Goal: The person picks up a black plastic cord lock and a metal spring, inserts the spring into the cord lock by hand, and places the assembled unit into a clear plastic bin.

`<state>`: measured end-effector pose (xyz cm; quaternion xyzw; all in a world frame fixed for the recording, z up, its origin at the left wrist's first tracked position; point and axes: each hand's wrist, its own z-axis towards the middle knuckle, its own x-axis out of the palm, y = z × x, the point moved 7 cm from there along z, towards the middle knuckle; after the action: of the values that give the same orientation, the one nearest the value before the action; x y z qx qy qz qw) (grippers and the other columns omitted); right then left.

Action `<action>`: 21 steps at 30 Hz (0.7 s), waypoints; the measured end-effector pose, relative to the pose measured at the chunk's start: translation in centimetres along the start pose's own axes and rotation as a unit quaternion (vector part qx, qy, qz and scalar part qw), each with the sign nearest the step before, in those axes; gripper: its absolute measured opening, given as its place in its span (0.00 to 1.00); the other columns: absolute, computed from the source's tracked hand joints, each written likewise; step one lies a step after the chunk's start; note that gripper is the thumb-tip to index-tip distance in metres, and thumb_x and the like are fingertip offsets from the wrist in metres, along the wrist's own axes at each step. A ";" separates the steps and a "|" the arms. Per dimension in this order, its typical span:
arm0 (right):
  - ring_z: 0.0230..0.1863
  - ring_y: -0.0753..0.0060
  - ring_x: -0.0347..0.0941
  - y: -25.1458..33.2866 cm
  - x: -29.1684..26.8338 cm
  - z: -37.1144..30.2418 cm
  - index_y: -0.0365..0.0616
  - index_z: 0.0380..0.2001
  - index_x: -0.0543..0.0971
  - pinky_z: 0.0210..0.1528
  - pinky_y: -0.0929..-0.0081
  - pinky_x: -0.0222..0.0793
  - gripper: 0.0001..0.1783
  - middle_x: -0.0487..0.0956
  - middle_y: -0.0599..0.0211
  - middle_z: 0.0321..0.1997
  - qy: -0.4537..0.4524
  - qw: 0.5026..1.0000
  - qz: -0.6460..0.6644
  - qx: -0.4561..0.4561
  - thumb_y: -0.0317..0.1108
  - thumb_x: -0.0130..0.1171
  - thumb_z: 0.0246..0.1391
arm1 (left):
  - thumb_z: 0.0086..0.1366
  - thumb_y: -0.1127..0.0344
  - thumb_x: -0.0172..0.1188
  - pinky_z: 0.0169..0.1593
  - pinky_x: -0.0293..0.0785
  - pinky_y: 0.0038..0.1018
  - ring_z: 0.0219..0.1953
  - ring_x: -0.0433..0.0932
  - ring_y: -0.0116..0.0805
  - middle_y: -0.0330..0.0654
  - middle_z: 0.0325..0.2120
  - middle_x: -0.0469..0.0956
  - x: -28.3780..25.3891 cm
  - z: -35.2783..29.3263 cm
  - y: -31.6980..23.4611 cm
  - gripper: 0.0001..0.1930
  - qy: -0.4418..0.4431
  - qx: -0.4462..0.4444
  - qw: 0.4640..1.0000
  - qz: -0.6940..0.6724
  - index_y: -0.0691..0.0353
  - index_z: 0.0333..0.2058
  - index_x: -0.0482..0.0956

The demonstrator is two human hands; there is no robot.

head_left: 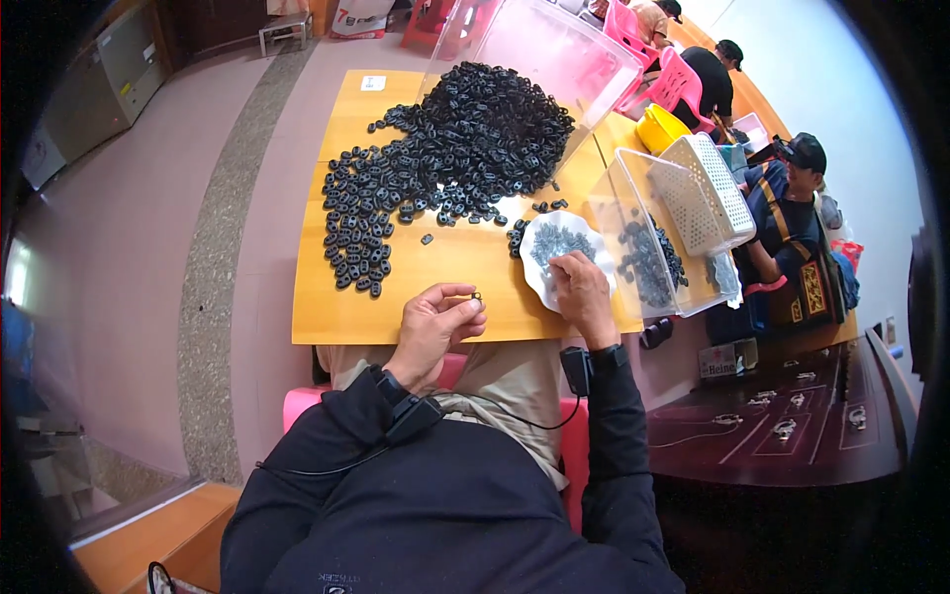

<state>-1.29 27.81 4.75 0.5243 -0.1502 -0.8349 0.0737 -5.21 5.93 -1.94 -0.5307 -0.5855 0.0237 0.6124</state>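
My left hand (435,325) is closed at the near edge of the table. Between its thumb and finger it pinches a small dark part with a hole (477,296). My right hand (587,302) reaches over a white scalloped dish (535,275) on the right, fingertips down among small translucent grey pieces (560,241). Its fingers are drawn together, and whatever they hold is hidden. Beyond both hands spreads a big heap of small black two-holed parts (485,129). One loose black part (427,240) lies apart from the heap.
A transparent bin (604,74) lies behind the heap. Right of the dish stands a transparent box (633,178) with dark pieces, beside a white perforated basket (708,188) and a yellow bowl (661,129). Several people sit on the right, one in a dark cap (807,151).
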 end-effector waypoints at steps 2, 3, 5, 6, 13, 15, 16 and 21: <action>0.34 0.49 0.75 0.2 0.1 0.0 0.44 0.31 0.77 0.35 0.60 0.70 0.04 0.77 0.59 0.31 -0.005 1.000 0.007 -0.009 0.29 0.54 0.53 | 0.62 0.74 0.59 0.38 0.79 0.24 0.32 0.79 0.28 0.43 0.32 0.79 -0.2 0.1 0.0 0.12 0.002 0.000 1.000 -0.010 0.66 0.43 0.72; 0.34 0.49 0.75 0.0 0.1 -0.1 0.44 0.31 0.77 0.35 0.60 0.70 0.04 0.77 0.59 0.31 -0.005 1.000 0.007 -0.008 0.29 0.54 0.53 | 0.62 0.74 0.59 0.38 0.79 0.24 0.32 0.79 0.28 0.43 0.32 0.79 -0.1 0.0 0.0 0.11 0.002 0.001 1.000 -0.007 0.66 0.43 0.72; 0.34 0.49 0.75 -0.4 0.1 -0.3 0.39 0.31 0.78 0.35 0.62 0.70 0.04 0.78 0.53 0.30 -0.009 1.000 0.007 -0.015 0.26 0.56 0.51 | 0.62 0.75 0.59 0.38 0.80 0.24 0.31 0.79 0.28 0.43 0.32 0.79 0.1 0.0 0.0 0.11 0.003 0.002 1.000 -0.005 0.66 0.43 0.72; 0.34 0.49 0.75 -0.3 0.1 -0.3 0.39 0.31 0.78 0.35 0.62 0.70 0.04 0.78 0.53 0.30 -0.008 1.000 0.008 -0.015 0.26 0.56 0.51 | 0.62 0.74 0.59 0.38 0.80 0.23 0.31 0.79 0.28 0.43 0.32 0.79 0.1 0.0 0.0 0.11 0.001 0.002 1.000 -0.006 0.66 0.43 0.73; 0.33 0.48 0.75 -0.2 -0.2 -0.5 0.42 0.31 0.76 0.35 0.60 0.70 0.03 0.77 0.55 0.30 -0.026 0.999 0.013 -0.020 0.28 0.54 0.53 | 0.62 0.75 0.58 0.38 0.80 0.24 0.32 0.79 0.29 0.43 0.32 0.78 -0.1 0.3 0.2 0.09 0.002 0.004 1.000 -0.008 0.66 0.42 0.73; 0.33 0.48 0.75 -0.3 -0.2 -0.6 0.42 0.30 0.76 0.35 0.60 0.70 0.03 0.78 0.55 0.30 -0.028 0.999 0.021 -0.016 0.28 0.54 0.53 | 0.62 0.75 0.58 0.38 0.80 0.24 0.32 0.79 0.29 0.43 0.32 0.78 -0.1 0.2 0.1 0.09 -0.001 0.005 1.000 -0.007 0.66 0.41 0.74; 0.33 0.47 0.75 -0.5 -0.1 -0.6 0.41 0.30 0.76 0.35 0.60 0.70 0.03 0.78 0.54 0.31 -0.026 0.999 0.046 -0.004 0.28 0.55 0.53 | 0.63 0.75 0.58 0.38 0.80 0.24 0.32 0.79 0.29 0.42 0.31 0.78 -0.2 0.1 0.1 0.08 -0.005 0.006 1.000 -0.005 0.66 0.41 0.74; 0.28 0.67 0.76 -1.1 -0.1 -1.0 0.37 0.35 0.78 0.31 0.73 0.69 0.06 0.79 0.59 0.27 -0.032 0.993 0.113 0.022 0.25 0.57 0.54 | 0.63 0.74 0.57 0.39 0.80 0.24 0.32 0.79 0.28 0.41 0.32 0.78 -0.2 0.3 0.6 0.06 0.010 -0.007 1.000 0.009 0.66 0.39 0.76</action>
<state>-0.33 28.71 4.05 0.4784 -0.2291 -0.8342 0.1510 -5.16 6.27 -2.52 -0.5401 -0.5747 0.0199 0.6145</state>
